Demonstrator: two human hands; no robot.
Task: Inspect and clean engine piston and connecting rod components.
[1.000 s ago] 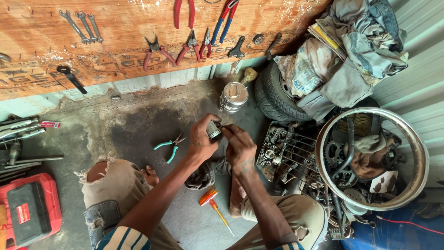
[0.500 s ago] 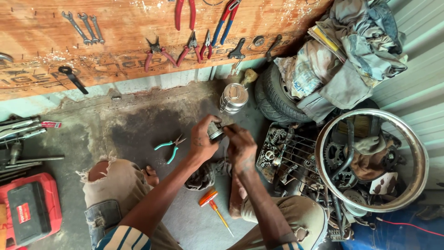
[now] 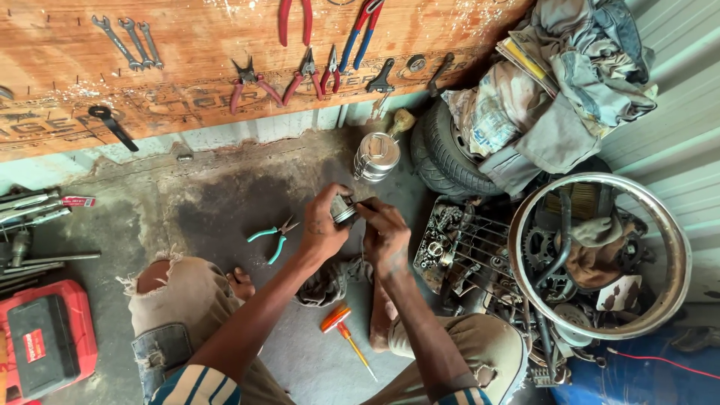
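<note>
Metal part [image 3: 343, 209] gripped between left hand [image 3: 324, 229], right hand [image 3: 386, 232], above floor [image 3: 217, 202]

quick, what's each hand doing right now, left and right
Left hand: closed around a small round metal part, holding it up.
Right hand: fingers pinched at the same part's edge; whether it holds a tool cannot be told.

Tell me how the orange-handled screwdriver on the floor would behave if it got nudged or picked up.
The orange-handled screwdriver lies flat on the concrete floor between the knees, so it has nothing to tip from. Its rounded handle and thin shaft suggest it would probably roll or pivot when nudged. It looks rigid and slim, so likely light and easy to lift with one hand.
</note>
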